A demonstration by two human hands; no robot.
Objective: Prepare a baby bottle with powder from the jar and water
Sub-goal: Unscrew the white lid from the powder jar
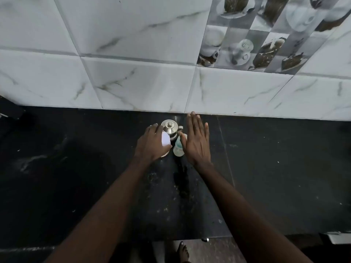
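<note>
— Starting nearest: what shows at the bottom edge?

— A bare foot [183, 250] on the floor, just past the near lip of the dark worktop [266, 177]. Both forearms reach out over the worktop toward its far side, where everything needed stands in one tight cluster.

— And the hands?

— The left grip [152, 144] is curled over the jar [165, 139], fingers wrapped round its white top. Most of the jar is hidden beneath that hand. Probably the person holds it to open it or to draw it closer for the powder. The right grip [197, 141] holds nothing. Its fingers are straight and together, palm down, with the thumb close beside the baby bottle [178, 148].

— Where does the bottle stand?

— Upright between the two hands, just right of the jar, near enough for either hand to take it. Whether its cap is on cannot be told from this angle.

— Why the flat right hand?

— Likely it is poised to steady or pick up the bottle once the jar is dealt with.

— Further back?

— A lidded steel pot [169, 127], touching or almost touching the jar, presumably the water source. Behind it rises the marble-patterned tiled wall [133, 82].
</note>
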